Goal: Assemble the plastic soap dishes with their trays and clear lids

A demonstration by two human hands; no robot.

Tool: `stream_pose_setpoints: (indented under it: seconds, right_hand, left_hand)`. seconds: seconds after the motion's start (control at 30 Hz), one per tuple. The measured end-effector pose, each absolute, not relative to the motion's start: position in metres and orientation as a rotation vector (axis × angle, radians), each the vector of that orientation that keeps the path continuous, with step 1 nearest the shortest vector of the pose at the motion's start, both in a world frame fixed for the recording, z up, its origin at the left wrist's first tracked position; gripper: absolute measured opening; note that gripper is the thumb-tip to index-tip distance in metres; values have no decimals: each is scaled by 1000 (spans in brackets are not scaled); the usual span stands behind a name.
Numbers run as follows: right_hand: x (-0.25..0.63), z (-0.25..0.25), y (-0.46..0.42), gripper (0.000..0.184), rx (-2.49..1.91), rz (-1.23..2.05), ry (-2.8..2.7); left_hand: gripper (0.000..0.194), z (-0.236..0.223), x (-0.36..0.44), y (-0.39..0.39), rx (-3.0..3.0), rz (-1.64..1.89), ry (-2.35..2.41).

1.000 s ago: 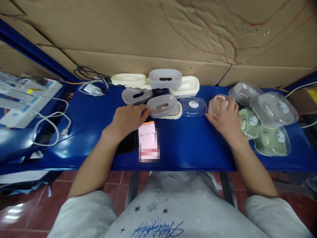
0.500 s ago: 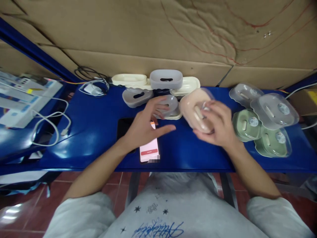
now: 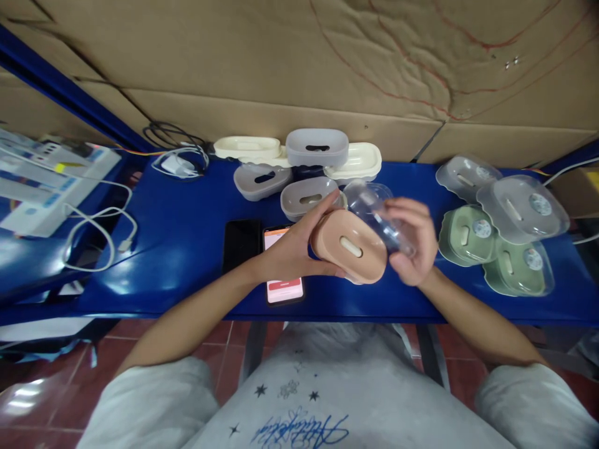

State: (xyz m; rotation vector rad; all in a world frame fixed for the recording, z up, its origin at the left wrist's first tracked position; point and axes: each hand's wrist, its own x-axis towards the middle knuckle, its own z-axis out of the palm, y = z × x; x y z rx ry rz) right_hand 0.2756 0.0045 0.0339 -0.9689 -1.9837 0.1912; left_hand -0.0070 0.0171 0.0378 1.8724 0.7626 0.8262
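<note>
Over the middle of the blue table (image 3: 187,206) my left hand (image 3: 294,249) grips the left end of a peach soap dish (image 3: 349,246), held tilted in the air. My right hand (image 3: 412,240) is closed on a clear plastic lid (image 3: 377,209) that stands lifted off the dish's right side. Under my left wrist lies a phone with a lit pink screen (image 3: 283,288), and a dark phone (image 3: 241,240) lies beside it.
Grey and cream soap dishes (image 3: 309,153) cluster at the back of the table. Lidded green and grey dishes (image 3: 503,234) sit at the right. Cables and a white charger (image 3: 175,165) lie at the back left, a cardboard wall (image 3: 327,68) behind.
My right hand picked the lidded peach dish off the table and brought it to the centre. My left hand left the grey dishes and took hold of it; the lid is now parted from the dish.
</note>
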Motion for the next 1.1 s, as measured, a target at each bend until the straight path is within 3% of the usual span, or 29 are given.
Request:
stream_pose_setpoints:
  seconds: [0.13,0.3,0.53,0.77,0.93,1.1]
  right_hand:
    - [274,60,40,64,-1032,138,-2041]
    - [222,63,92,54,-706,268,-2528]
    - [143,31,129,56,-440,175,-2790]
    - [156,35,128,52,-590,354,-2745]
    - [190,79,123,45,-623,601,-2496]
    - [228,137,100,38,-778,792,-2317]
  left_hand:
    - [111,37,-5,13,1859,818,696]
    - [81,57,-9,10,1794,506,307]
    - [82,58,-12,16,1733,500,131]
    - [78,58,-17,21,1813,628,183]
    - [71,62,-23,22,1870,795,343]
    - [75,51,-29,36,1781,1307,634]
